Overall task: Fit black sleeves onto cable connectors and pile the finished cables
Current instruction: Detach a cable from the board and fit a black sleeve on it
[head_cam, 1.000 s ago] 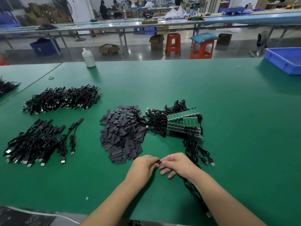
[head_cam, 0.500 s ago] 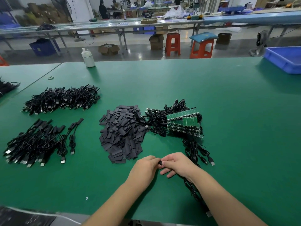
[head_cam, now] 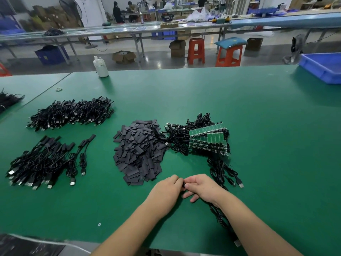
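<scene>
Just in front of the heap of flat black sleeves [head_cam: 139, 151], the left hand [head_cam: 165, 193] and right hand [head_cam: 202, 187] stay pinched together on a small black piece [head_cam: 183, 185], so the fitting seems unfinished.

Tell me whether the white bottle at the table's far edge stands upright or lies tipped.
Upright: the white bottle stands on its base on the green table, cap uppermost.

sleeve pile [head_cam: 139, 152] ctr | done cables [head_cam: 44, 163] left | raw cables [head_cam: 199, 141] right
</scene>
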{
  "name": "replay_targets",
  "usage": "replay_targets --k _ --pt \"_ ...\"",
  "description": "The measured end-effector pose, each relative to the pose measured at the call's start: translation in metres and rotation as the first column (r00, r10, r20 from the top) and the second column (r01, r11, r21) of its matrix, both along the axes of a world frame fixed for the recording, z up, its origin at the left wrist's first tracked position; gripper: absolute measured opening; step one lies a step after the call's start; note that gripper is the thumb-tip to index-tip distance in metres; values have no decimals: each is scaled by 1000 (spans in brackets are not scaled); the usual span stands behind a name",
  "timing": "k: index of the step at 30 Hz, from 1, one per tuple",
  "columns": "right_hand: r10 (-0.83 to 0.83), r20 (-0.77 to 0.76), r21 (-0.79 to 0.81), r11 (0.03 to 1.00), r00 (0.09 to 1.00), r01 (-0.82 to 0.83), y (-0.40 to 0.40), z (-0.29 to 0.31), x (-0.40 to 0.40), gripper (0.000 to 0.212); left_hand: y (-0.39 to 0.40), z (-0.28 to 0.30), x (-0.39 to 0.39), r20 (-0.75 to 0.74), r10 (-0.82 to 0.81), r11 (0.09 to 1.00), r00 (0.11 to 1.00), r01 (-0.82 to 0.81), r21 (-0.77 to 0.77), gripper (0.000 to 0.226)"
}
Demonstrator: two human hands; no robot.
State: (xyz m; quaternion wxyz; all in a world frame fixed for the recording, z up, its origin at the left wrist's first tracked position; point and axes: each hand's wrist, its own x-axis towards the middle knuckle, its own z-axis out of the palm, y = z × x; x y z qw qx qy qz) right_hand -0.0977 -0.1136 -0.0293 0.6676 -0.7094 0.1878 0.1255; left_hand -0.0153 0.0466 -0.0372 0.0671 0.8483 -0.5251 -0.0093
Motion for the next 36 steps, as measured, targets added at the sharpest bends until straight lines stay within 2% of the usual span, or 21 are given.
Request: replay_targets --k 5,7,9,11,12,14,15,16,18,21,26,29,31,36 --pt "15 19 19 1000 1000 -16 2 5 -1 16 -2 2 -2 -2 -105 985 994 104 -138 71" --pt "-16 34 40 999 999 15 2 6 -2 16 -4 5 -8 -165 -49 972 985 8 -237 75" --pt "-111 45 111 988 993 106 0 7 -2 17 -9 8 -16 -418 73 892 905 -247 -378 64" --pt "-232 53 225 950 971 215 -3 10 -2 17 -14 12 -23 -682 187 741 707 -557 -375 53" --pt "-288 63 272 926 956 261 -3 13 -2 18 -15 13 -26 -813 178 680 555 -667 -306 48" --pt "-382 104 339 882 918 328 -3 20 2 18 -17 15 -33 -971 12 631 238 -755 -178 34" --pt "-420 122 360 863 899 354 -2 24 5 17 -18 16 -37 -988 -63 639 142 -755 -150 27" --pt "-452 131 370 848 882 380 0 29 9 16 -18 18 -40 -989 -109 659 98 -738 -145 20" --pt "-486 136 334 843 863 422 4 38 15 21 -18 19 -45 -985 -153 690 80 -705 -165 17" --pt "-491 150 272 855 858 441 11 47 21 30 -18 25 -47 -971 -227 662 68 -721 -206 13" --pt "-468 198 255 873 861 415 15 53 20 24 -4 38 -38 -969 -189 676 158 -695 -245 15" --pt "-436 230 311 880 870 359 13 55 21 15 7 43 -31 -968 -121 700 219 -673 -240 17" --pt "-432 254 333 879 865 341 13 57 24 18 12 44 -28 -965 -87 715 246 -659 -232 18" --pt "-444 307 254 891 842 377 13 57 26 34 16 45 -30 -961 -65 728 270 -646 -231 18"
